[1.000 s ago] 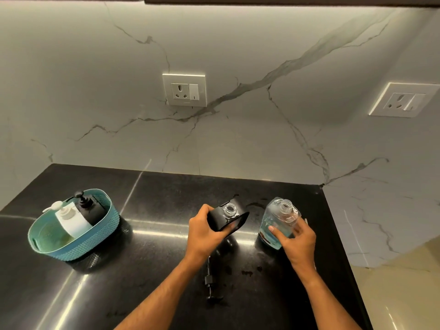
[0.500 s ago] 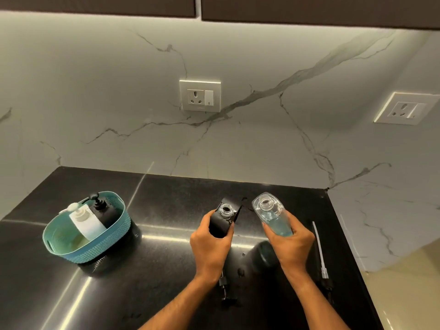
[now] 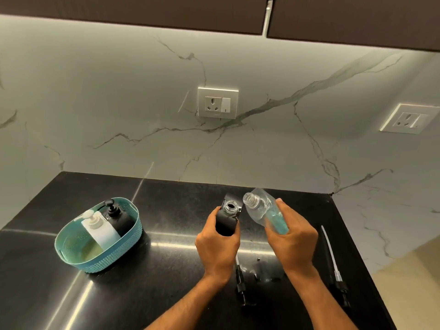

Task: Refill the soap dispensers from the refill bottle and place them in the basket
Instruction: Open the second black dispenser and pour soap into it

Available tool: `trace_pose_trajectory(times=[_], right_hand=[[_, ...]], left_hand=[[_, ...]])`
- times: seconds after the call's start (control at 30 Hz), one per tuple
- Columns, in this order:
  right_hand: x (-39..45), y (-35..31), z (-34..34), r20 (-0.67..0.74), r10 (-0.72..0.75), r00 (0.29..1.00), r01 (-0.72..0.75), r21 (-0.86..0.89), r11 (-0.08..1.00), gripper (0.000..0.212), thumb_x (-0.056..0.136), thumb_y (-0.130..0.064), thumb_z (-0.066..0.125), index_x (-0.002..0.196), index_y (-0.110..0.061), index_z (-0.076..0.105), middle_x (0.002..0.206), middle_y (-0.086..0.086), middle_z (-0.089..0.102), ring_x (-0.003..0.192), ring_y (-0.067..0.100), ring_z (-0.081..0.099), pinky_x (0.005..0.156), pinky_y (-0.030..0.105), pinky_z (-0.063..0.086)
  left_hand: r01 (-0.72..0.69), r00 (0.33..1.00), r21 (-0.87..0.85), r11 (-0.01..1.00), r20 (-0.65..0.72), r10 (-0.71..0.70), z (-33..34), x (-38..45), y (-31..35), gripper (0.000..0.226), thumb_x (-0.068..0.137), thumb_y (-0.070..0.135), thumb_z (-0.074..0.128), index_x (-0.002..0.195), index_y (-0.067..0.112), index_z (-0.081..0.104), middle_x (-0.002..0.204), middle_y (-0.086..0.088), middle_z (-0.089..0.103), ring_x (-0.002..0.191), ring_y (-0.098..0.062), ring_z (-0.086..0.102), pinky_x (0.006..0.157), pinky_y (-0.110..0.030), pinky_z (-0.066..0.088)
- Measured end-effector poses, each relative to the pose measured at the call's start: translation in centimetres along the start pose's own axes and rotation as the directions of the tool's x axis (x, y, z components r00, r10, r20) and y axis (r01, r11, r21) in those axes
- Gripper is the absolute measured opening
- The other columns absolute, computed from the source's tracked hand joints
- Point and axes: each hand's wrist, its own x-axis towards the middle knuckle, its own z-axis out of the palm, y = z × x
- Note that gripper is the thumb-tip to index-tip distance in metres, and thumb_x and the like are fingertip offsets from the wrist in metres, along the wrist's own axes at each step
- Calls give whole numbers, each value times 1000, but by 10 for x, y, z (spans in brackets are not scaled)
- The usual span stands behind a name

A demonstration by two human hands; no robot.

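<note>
While two capped dispensers [image 3: 107, 222] are already parked in the basket [image 3: 71, 256] near the countertop's left edge, a third black dispenser [image 3: 227, 219] is gripped open-necked by the left hand [image 3: 217, 246] mid-counter, refill bottle [image 3: 264, 209] clutched tilted beside it by the right hand [image 3: 291, 239], so pouring, capping and basketing are left, looks like.

Both forearms and hands [image 3: 217, 246] are bare, with nothing worn.

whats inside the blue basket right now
Two soap dispensers lean inside the basket: a white dispenser in front and a black dispenser behind it, both with pumps on. The bare floor beside them looks yellowish. The basket wall and white dispenser hide the black one's lower part.
</note>
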Motion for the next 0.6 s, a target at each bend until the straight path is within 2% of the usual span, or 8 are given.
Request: trace_pose_trajectory(times=[0.2,0.37,0.5,0.6], right_hand=[[6,-20,2,15,-105,994,106,-159,981,56,74,-7,89,126,0,69,121,15,73,109,28,73,92,42,60],[14,-29,2,61,-122,991,133,-235,963,61,70,-5,91,126,-1,69,121,16,73,110,30,73,89,48,62],[18,-35,2,108,-117,987,143,-281,949,64,65,-6,93,126,-2,70,121,15,73,110,29,73,92,46,61],[21,-40,0,134,-118,984,155,-309,938,64,64,-6,93,125,-3,71,119,14,74,108,28,73,91,45,61]], left_hand=[[-55,998,54,997,-8,55,-6,4,-7,77,71,22,96,139,8,64,129,-8,73,106,-24,75,87,-36,64],[-72,997,64,995,13,71,-10,11,-9,75,69,18,96,137,11,65,140,-9,66,104,-26,76,83,-31,64],[-79,997,73,994,9,79,-13,15,-8,74,70,17,95,137,11,65,142,-10,65,104,-27,76,81,-34,65],[-67,998,65,996,-16,68,-12,17,-6,73,69,18,95,136,11,66,128,-7,74,100,-25,77,80,-35,65]])
